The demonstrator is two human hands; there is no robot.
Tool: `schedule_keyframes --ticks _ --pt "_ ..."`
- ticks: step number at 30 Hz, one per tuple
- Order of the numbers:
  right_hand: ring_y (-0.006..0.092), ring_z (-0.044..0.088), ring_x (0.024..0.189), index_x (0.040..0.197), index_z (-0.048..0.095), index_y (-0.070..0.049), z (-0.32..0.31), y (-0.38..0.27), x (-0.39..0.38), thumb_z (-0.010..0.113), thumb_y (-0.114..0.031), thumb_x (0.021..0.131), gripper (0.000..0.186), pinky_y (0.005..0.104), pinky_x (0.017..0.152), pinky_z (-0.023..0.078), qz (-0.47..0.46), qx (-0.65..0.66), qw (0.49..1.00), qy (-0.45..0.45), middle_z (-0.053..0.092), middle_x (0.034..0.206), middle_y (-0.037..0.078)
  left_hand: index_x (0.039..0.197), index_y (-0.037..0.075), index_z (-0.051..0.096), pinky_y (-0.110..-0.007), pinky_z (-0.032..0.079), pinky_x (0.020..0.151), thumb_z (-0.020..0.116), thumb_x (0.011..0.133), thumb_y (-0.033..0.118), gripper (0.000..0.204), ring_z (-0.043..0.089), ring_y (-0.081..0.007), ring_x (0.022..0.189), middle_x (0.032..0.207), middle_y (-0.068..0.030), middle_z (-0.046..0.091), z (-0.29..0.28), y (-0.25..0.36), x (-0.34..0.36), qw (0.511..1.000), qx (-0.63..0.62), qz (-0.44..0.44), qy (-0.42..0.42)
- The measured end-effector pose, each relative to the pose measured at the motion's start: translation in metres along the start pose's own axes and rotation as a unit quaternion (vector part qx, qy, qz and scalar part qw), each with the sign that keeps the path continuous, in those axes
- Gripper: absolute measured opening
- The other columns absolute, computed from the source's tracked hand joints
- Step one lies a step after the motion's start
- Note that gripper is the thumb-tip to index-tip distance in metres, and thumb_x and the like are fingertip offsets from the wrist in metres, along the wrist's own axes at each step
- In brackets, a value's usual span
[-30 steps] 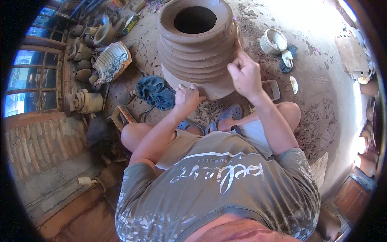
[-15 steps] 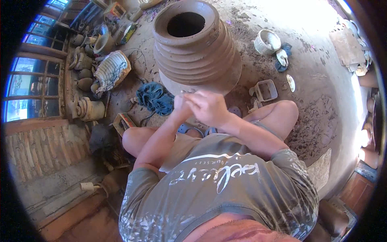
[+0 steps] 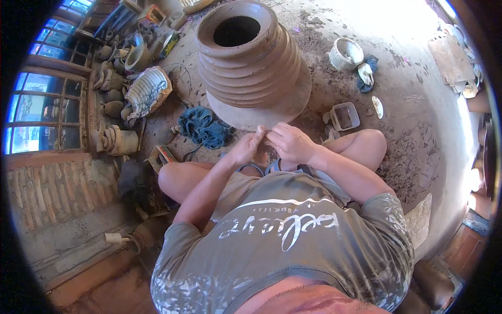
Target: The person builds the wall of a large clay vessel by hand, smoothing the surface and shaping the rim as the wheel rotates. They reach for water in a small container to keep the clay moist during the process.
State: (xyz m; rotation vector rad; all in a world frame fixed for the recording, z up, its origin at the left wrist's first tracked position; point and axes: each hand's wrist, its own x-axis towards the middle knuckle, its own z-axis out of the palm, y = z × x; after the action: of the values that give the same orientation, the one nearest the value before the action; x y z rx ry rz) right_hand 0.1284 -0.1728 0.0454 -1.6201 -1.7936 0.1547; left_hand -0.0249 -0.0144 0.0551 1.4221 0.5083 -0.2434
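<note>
Sitting with both legs bent, a person in a grey-green printed short-sleeved shirt (image 3: 293,256) faces a big brown ribbed clay pot (image 3: 251,68); it stands upright, mouth uppermost, on a pale, flat round disc (image 3: 240,117), seemingly set there so both arms can reach its walls; to the left lies a crumpled dark-blue cloth (image 3: 205,127), while farther off to the right stands a round off-white bucket (image 3: 341,64); nearer on that side, a clear rectangular plastic tub (image 3: 357,115) sits apparently within easy reach; the bare left hand (image 3: 247,148) and bare right hand (image 3: 293,143) meet near the disc's front edge, off the pot, fingers curled and tips together, perhaps so one steadies the other; whether anything is pinched between them cannot be told.
</note>
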Motion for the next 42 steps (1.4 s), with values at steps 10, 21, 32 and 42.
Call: schedule_keyframes --ticks 10,21,32,42 --pt "0.0366 0.072 0.094 0.105 0.075 -0.001 -0.022 -0.024 0.008 0.079 -0.009 0.085 0.022 0.0425 0.083 0.059 0.101 0.104 0.975 0.171 0.074 0.101 0.018 0.114 0.002 0.057 -0.031 0.054 0.058 0.05 0.114 0.038 0.037 0.068 -0.0139 0.067 0.084 -0.0061 0.063 0.016 0.039 -0.01 0.992 0.08 0.073 0.062" --pt "0.0179 0.074 0.088 0.106 0.078 0.0 -0.088 -0.003 0.103 0.081 -0.01 0.091 0.019 0.0318 0.08 0.06 0.196 0.201 0.886 0.369 0.077 0.1 0.013 0.111 -0.009 0.056 -0.047 0.05 0.091 0.055 0.108 0.036 0.045 0.063 -0.0369 0.1 0.109 -0.0261 0.065 -0.075 0.213 -0.001 0.709 0.264 0.41 0.509" --pt "0.0266 0.071 0.075 0.095 0.078 -0.003 -0.081 0.013 0.149 0.089 -0.022 0.079 0.027 0.0364 0.068 0.056 0.112 -0.017 0.92 0.375 0.073 0.084 0.01 0.119 -0.004 0.051 -0.053 0.055 0.091 0.072 0.098 0.029 0.045 0.069 -0.0489 0.108 0.11 -0.0328 0.07 -0.11 0.248 0.081 0.737 0.363 0.294 0.489" --pt "0.0393 0.058 0.128 0.149 0.046 -0.016 -0.099 0.011 0.167 0.087 -0.04 0.077 0.086 0.0497 0.114 0.04 0.15 -0.177 0.885 0.404 0.058 0.14 0.019 0.134 -0.004 0.049 -0.043 0.054 0.1 0.07 0.1 0.011 0.043 0.068 -0.0365 0.121 0.128 -0.029 0.068 -0.116 0.263 0.068 0.759 0.372 0.405 0.349"
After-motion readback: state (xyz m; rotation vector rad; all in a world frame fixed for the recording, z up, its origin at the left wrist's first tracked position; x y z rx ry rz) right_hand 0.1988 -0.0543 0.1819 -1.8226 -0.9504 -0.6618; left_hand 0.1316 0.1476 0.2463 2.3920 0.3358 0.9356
